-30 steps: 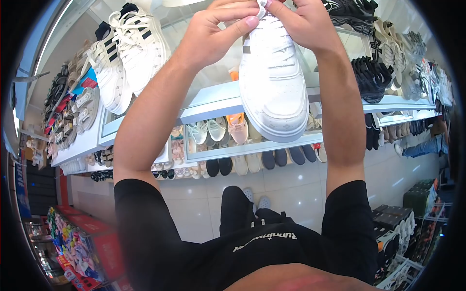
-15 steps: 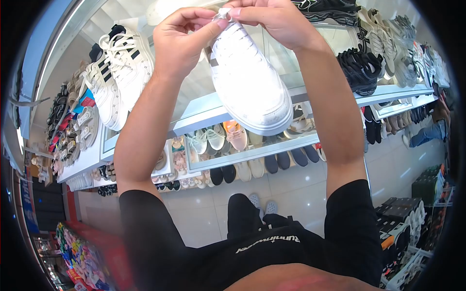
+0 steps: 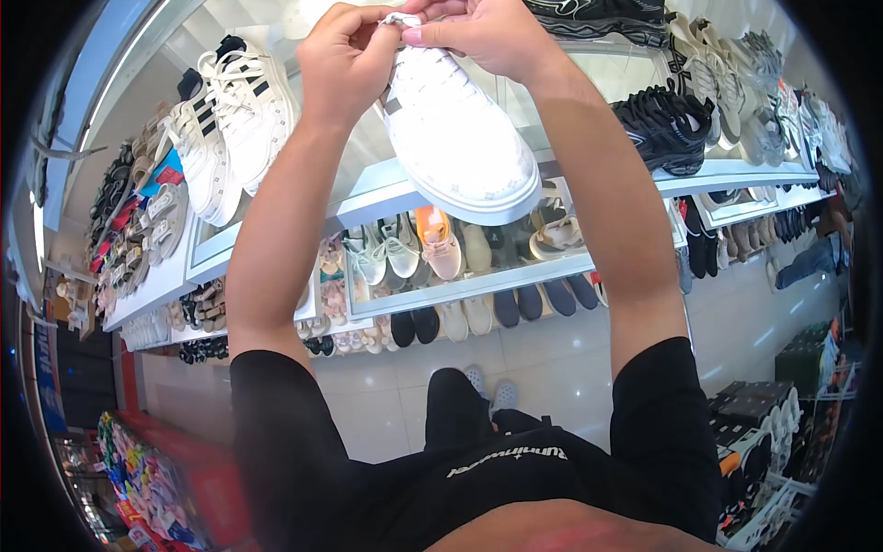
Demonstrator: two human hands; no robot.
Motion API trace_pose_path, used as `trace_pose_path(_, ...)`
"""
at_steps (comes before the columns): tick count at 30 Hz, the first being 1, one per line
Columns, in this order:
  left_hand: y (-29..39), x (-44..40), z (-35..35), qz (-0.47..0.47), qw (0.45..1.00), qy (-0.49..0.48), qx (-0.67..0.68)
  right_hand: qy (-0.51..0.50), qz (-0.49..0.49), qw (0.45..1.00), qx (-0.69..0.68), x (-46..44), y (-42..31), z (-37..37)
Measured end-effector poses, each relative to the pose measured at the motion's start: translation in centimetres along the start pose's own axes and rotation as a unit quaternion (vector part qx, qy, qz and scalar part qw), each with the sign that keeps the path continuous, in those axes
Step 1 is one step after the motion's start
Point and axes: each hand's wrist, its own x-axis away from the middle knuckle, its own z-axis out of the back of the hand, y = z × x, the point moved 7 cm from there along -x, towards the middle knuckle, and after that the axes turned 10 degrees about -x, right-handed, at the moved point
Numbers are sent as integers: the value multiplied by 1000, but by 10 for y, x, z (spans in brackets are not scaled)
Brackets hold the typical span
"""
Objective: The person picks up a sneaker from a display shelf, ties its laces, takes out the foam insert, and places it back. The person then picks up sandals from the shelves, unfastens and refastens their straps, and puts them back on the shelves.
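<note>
A white sneaker (image 3: 460,133) tilts over the glass display case, its toe pointing down toward me. At the top of its lacing, a white shoelace (image 3: 402,18) is bunched between my fingertips. My left hand (image 3: 345,64) pinches the lace from the left, thumb against forefinger. From the other side my right hand (image 3: 483,37) is closed on the same lace, its thumb near the left one. Some right-hand fingers are cut off by the top edge. The heel of the sneaker is hidden behind the hands.
White sneakers with dark stripes (image 3: 244,124) stand on the case to the left, black sneakers (image 3: 664,129) to the right. The glass case (image 3: 441,296) holds more shoes on lower shelves. Stacked shoe boxes (image 3: 750,414) are at lower right, and someone's jeans-clad leg (image 3: 809,267) shows far right.
The sneaker and both hands have shifted slightly up and left in view. My fingers have drawn closer together on the lace, the right thumb now lying flatter.
</note>
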Motion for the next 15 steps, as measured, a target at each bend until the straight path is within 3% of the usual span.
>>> trace_pose_path(1,3,0,0,-8,1000,7,-15,15,-9,1000,9,2,-1,-1)
trace_pose_path(6,20,-2,8,-89,993,16,-80,104,169,952,232,30,-26,-17)
trace_pose_path(9,23,-5,14,-57,989,-27,-132,144,265,865,402,39,-49,-23)
trace_pose_path(15,36,-24,22,60,958,-196,-202,78,247,818,514,35,-65,-34)
